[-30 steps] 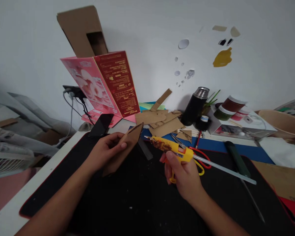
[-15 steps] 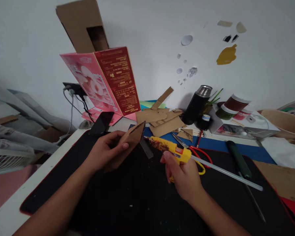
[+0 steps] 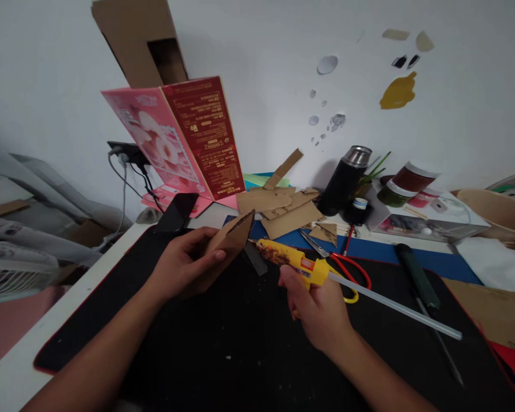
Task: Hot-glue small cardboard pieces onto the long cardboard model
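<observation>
My left hand (image 3: pixel 187 260) is closed round a folded piece of brown cardboard (image 3: pixel 232 246), thumb on its near face, and holds it tilted above the black desk mat (image 3: pixel 206 349). A yellow hot glue gun (image 3: pixel 289 257) is gripped in my right hand (image 3: pixel 315 303). Its nozzle points left at the cardboard's right edge, very near or touching; I cannot tell which. A long clear glue stick (image 3: pixel 395 304) sticks out of the gun's back. Behind the gun lie red-and-yellow-handled scissors (image 3: pixel 352 269), and a grey strip (image 3: pixel 256 260) rests under the nozzle.
Cardboard scraps (image 3: pixel 289 212) lie at the back, beside a black thermos (image 3: pixel 345 180). A phone (image 3: pixel 178 212) sits at the back left by a standing pink and red folder (image 3: pixel 206 137). On the right is a green-handled screwdriver-like tool (image 3: pixel 418 277). Paint jars (image 3: pixel 412 183) stand behind it.
The glue gun has shifted slightly left and down along the cardboard's edge, and its rear has dipped a little. My left hand and the cardboard stay almost still.
</observation>
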A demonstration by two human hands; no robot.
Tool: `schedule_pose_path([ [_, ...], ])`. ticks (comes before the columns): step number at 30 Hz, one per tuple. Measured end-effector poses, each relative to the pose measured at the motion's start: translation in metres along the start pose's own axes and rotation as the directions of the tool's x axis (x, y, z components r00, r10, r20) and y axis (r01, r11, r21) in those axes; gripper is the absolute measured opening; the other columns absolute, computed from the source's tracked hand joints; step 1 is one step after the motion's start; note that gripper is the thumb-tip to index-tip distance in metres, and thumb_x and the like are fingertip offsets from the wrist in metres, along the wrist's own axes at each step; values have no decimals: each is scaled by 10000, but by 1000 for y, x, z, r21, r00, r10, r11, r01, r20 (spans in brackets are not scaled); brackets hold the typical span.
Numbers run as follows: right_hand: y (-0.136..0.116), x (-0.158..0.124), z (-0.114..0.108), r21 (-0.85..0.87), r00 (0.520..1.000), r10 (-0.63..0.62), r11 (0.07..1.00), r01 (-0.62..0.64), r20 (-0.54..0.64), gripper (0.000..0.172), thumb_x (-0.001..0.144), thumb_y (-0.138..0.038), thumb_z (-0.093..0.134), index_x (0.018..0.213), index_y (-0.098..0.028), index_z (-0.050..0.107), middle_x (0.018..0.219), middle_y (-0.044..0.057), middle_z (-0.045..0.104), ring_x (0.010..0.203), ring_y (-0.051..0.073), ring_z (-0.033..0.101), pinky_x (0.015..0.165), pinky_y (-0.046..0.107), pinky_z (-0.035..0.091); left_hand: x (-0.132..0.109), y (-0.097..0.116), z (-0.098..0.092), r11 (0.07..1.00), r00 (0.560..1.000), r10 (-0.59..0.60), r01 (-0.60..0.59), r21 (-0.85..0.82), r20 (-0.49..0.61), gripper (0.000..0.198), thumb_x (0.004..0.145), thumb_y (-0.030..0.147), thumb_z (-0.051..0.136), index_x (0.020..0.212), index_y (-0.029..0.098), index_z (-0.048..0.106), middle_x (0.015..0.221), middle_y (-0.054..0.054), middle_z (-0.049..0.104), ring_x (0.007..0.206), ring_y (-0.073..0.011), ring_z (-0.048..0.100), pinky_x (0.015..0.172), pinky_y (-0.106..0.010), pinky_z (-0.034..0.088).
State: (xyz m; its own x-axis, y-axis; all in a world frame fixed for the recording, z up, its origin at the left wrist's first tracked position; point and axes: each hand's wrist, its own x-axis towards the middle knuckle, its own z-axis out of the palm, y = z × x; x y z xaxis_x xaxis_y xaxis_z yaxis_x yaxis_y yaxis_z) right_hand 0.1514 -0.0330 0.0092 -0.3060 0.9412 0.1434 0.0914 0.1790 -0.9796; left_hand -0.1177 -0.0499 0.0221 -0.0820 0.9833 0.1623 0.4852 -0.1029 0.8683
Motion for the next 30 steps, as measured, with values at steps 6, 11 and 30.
schedule_pose_path([
  [6, 0, 0, 0, -170, 996, -91, 981, 90, 5, 448, 1027, -583, 568, 808, -254, 779, 419, -21, 503, 475, 191, 570, 465, 286, 421, 0, 2, 1, 1000, 1000, 11, -10, 15, -17, 395, 826, 547, 777, 1076, 241, 784, 1004, -61, 808, 871, -262, 733, 789, -348, 579],
  [11, -1, 0, 1, -193, 993, -113, 975, 114, 18, 442, 1051, -548, 540, 836, -251, 786, 420, -25, 502, 454, 181, 550, 443, 280, 401, 0, 2, 1, 998, 1000, 16, -14, 63, -26, 419, 822, 560, 774, 1085, 235, 787, 1009, -65, 809, 870, -273, 732, 786, -353, 580],
  [30, -5, 1, -1, -267, 988, -149, 951, 153, 33, 429, 1068, -508, 494, 964, -217, 791, 430, -46, 503, 372, 145, 519, 384, 238, 385, 1, 1, 1, 991, 998, 67, -65, 119, -9, 422, 835, 551, 744, 1079, 208, 770, 995, -65, 824, 847, -245, 754, 738, -328, 599],
])
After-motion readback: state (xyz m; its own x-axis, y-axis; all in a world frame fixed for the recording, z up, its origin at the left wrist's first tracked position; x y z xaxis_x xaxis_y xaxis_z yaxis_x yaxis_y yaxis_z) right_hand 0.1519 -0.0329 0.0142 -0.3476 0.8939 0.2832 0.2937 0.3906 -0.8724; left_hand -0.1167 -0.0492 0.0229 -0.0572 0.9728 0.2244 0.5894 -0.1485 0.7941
